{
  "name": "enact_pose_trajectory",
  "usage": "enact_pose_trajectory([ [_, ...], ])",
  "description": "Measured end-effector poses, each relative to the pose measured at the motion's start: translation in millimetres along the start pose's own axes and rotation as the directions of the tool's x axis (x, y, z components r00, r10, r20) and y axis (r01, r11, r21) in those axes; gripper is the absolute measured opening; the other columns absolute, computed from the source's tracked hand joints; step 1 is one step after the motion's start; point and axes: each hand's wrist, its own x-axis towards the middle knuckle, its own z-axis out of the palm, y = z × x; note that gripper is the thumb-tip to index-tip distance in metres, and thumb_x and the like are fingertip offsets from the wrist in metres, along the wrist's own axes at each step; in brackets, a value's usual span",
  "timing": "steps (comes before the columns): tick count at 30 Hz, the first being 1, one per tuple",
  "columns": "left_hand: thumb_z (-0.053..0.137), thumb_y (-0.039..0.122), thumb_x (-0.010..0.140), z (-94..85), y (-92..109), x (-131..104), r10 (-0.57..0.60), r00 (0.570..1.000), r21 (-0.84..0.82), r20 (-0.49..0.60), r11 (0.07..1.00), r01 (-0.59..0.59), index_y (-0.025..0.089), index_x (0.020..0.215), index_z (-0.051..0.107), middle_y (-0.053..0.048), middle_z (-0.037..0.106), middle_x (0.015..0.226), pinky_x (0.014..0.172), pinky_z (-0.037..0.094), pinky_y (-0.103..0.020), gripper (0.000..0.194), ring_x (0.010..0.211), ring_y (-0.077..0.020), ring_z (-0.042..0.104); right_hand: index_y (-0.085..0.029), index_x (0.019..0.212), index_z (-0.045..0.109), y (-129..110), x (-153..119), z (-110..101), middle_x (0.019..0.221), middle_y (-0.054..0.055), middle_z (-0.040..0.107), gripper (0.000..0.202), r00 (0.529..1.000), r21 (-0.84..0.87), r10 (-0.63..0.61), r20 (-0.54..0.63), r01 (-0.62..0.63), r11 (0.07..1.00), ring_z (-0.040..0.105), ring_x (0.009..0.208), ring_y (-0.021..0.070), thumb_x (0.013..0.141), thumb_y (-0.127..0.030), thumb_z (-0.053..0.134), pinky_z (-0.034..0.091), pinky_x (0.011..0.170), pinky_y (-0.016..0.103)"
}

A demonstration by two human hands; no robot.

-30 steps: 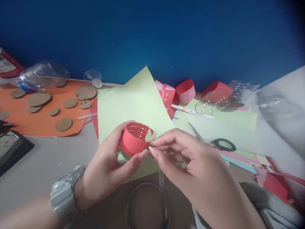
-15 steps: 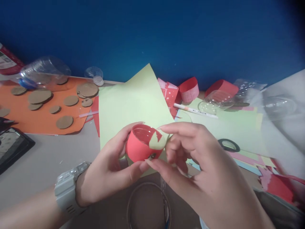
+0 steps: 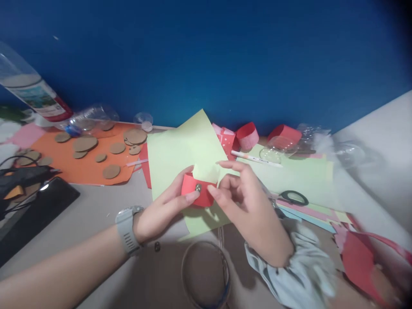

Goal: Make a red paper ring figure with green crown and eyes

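From where I stood, two hands were set at one cup. The cup was held at the centre of the bench, in front of one green sheet. One bead was seated on the cup's front.

Left hand: clamped on the cup's left side, thumb across the front, its tip just beside the bead. One watch was fitted at the wrist.

Right hand: thumb against the cup's front right, index finger extended above it. Whether its fingers gripped the cup, I could not tell. The two hands were apart, with the cup between them.

Surrounding items:
- One hoop, nearest the person.
- One dark piece, near the watch.
- One orange sheet, left, bearing at least seven discs.
- Two bottles, far left: one labelled, one lying down.
- One marker and one black loop, right.
- Two red bands, at the rear.
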Motion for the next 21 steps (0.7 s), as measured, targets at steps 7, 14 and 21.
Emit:
enact_pose_trajectory([
  [7, 0.047, 0.055, 0.097, -0.5, 3, 2, -0.059, 0.977, -0.21, 0.203, 0.972, 0.102, 0.018, 0.12, 0.061, -0.014, 0.067, 0.121, 0.093, 0.055, -0.042, 0.046, 0.112, -0.0288, 0.065, -0.023, 0.127, 0.043, 3, -9, 18, 0.075, -0.006, 0.044, 0.035, 0.998, 0.025, -0.059, -0.024, 0.06, 0.998, 0.051, 0.065, 0.0142, 0.095, -0.026, 0.055, 0.044, 0.063, 0.027],
  [14, 0.043, 0.058, 0.097, -0.5, -2, 2, -0.037, 0.99, -0.307, 0.134, 0.949, 0.077, 0.017, 0.12, 0.06, -0.01, 0.071, 0.106, 0.087, 0.055, -0.04, 0.049, 0.103, -0.0277, 0.067, -0.029, 0.136, 0.032, 23, -24, 38, 0.083, -0.003, 0.046, 0.051, 0.98, 0.135, -0.171, -0.101, 0.184, 0.974, 0.052, 0.068, 0.0144, 0.092, -0.02, 0.058, 0.05, 0.064, 0.028],
  [21, 0.047, 0.049, 0.099, -1.2, -3, 1, -0.034, 0.999, -0.16, 0.01, 0.987, 0.035, 0.017, 0.123, 0.057, -0.008, 0.068, 0.114, 0.1, 0.047, -0.039, 0.041, 0.11, -0.0245, 0.063, -0.029, 0.136, 0.035, 32, -24, 39, 0.083, -0.002, 0.045, 0.048, 0.992, 0.168, -0.097, -0.078, 0.109, 0.98, 0.054, 0.075, 0.0164, 0.094, -0.023, 0.057, 0.052, 0.067, 0.029],
])
